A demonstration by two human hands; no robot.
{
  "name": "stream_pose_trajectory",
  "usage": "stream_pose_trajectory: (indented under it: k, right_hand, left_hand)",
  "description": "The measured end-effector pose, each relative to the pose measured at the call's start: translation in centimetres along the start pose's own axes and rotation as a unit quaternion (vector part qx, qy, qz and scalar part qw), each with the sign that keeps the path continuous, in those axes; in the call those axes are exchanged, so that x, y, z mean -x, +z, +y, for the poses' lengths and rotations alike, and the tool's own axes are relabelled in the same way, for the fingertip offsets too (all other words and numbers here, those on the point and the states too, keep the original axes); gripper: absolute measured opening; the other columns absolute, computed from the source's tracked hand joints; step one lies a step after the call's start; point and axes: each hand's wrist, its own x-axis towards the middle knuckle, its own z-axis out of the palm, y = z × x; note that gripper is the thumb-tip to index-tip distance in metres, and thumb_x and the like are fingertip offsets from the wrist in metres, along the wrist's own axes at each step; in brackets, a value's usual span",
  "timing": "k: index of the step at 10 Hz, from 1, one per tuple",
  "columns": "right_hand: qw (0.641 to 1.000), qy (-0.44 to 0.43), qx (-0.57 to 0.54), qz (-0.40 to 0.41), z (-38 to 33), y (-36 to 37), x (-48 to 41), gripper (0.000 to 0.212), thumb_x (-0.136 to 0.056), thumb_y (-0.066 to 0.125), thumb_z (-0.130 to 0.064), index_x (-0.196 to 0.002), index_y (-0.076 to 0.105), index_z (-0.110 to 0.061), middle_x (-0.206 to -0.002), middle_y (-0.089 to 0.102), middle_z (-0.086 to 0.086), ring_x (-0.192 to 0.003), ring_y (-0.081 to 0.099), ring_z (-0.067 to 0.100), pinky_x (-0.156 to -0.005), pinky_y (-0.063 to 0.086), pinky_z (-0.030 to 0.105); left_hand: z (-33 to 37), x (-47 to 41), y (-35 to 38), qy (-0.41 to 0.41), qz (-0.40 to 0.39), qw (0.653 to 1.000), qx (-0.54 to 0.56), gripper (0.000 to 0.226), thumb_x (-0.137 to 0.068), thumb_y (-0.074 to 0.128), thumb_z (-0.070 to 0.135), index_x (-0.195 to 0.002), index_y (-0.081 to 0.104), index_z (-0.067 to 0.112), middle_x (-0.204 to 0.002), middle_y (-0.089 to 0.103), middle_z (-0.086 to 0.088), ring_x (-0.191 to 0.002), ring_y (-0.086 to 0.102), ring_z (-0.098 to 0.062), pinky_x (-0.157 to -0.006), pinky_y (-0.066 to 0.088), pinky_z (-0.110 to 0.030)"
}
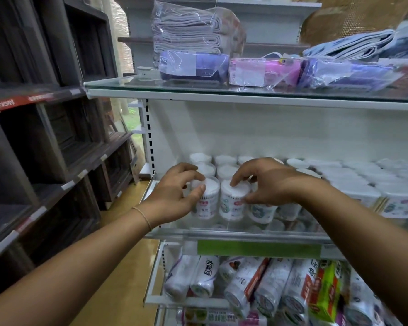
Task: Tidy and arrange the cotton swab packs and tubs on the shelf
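Note:
Round clear tubs of cotton swabs stand in rows on the middle glass shelf (222, 234). My left hand (174, 196) grips the front-left tub (206, 203), thumb on its side and fingers over its lid. My right hand (266, 182) holds the neighbouring front tub (232, 203), fingertips on the lid and thumb against its side. More tubs (224, 170) stand behind them. Flatter rectangular swab packs (363, 184) fill the shelf's right part.
The glass shelf above (198, 90) carries bagged cloths and purple and pink packs. The wire shelf below (245, 283) holds lying rolls and a green box. A dark wooden rack (45, 137) stands at the left, with yellow floor between.

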Motion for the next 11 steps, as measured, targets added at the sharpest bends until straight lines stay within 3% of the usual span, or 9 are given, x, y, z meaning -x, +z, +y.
stream_pose_trajectory:
  k: [1, 2, 4, 7, 9, 11]
  right_hand:
    - [1.0, -0.008, 0.02, 0.005, -0.2, -0.1, 0.2, 0.038, -0.08, 0.078, -0.029, -0.116, 0.068, -0.04, -0.122, 0.06, -0.015, -0.1, 0.054, 0.001, -0.08, 0.043, 0.015]
    - [1.0, -0.012, 0.023, 0.004, -0.2, -0.2, 0.5, 0.039, -0.081, 0.077, -0.035, -0.118, 0.066, -0.039, -0.125, 0.058, -0.016, -0.102, 0.051, 0.001, -0.077, 0.037, 0.01]
    - [1.0, -0.002, 0.017, 0.021, 0.0, 0.5, 0.9, 0.047, -0.082, 0.073, -0.047, -0.127, 0.06, -0.039, -0.136, 0.05, -0.012, -0.127, 0.044, 0.011, -0.107, 0.036, 0.026]
    - [1.0, 0.006, 0.002, 0.025, 0.5, 1.4, 0.6, 0.049, -0.084, 0.069, -0.051, -0.13, 0.056, -0.04, -0.139, 0.049, -0.012, -0.128, 0.044, 0.013, -0.109, 0.038, 0.034]
    - [0.999, 0.002, 0.005, 0.031, 0.5, 1.4, 0.7, 0.053, -0.083, 0.069, -0.052, -0.133, 0.054, -0.04, -0.142, 0.046, -0.011, -0.132, 0.04, 0.013, -0.112, 0.035, 0.035]
    - [0.995, -0.022, -0.013, 0.098, 1.3, 1.2, 2.2, 0.055, -0.087, 0.066, -0.05, -0.137, 0.05, -0.037, -0.144, 0.046, -0.015, -0.134, 0.037, 0.007, -0.104, 0.026, 0.017]
  left_hand:
    - [-0.1, -0.3, -0.2, -0.075, -0.015, 0.996, 0.052, 0.042, -0.095, 0.055, 0.045, -0.134, 0.053, 0.032, -0.144, 0.038, 0.015, -0.126, 0.041, -0.005, -0.106, 0.038, -0.027]
    - [-0.3, -0.9, -0.1, -0.119, -0.041, 0.987, 0.105, 0.059, -0.095, 0.05, 0.055, -0.147, 0.037, 0.033, -0.155, 0.029, 0.014, -0.141, 0.028, -0.006, -0.117, 0.027, -0.034]
    - [0.1, -1.8, 0.2, -0.172, -0.077, 0.964, 0.185, 0.064, -0.098, 0.044, 0.052, -0.154, 0.027, 0.026, -0.158, 0.029, 0.008, -0.143, 0.027, -0.009, -0.109, 0.02, -0.021]
    - [-0.5, -2.0, 0.6, -0.182, -0.072, 0.96, 0.198, 0.071, -0.091, 0.051, 0.054, -0.153, 0.029, 0.027, -0.155, 0.035, 0.007, -0.136, 0.036, -0.006, -0.115, 0.028, -0.029]
    - [0.7, -1.2, 0.5, -0.158, -0.07, 0.968, 0.179, 0.066, -0.099, 0.042, 0.048, -0.156, 0.017, 0.029, -0.157, 0.026, 0.014, -0.128, 0.027, 0.007, -0.105, 0.021, -0.015]
    - [1.1, -0.3, 0.1, -0.157, -0.02, 0.976, 0.151, 0.068, -0.095, 0.033, 0.06, -0.155, 0.007, 0.039, -0.16, 0.017, 0.016, -0.137, 0.02, 0.005, -0.113, 0.017, -0.023]
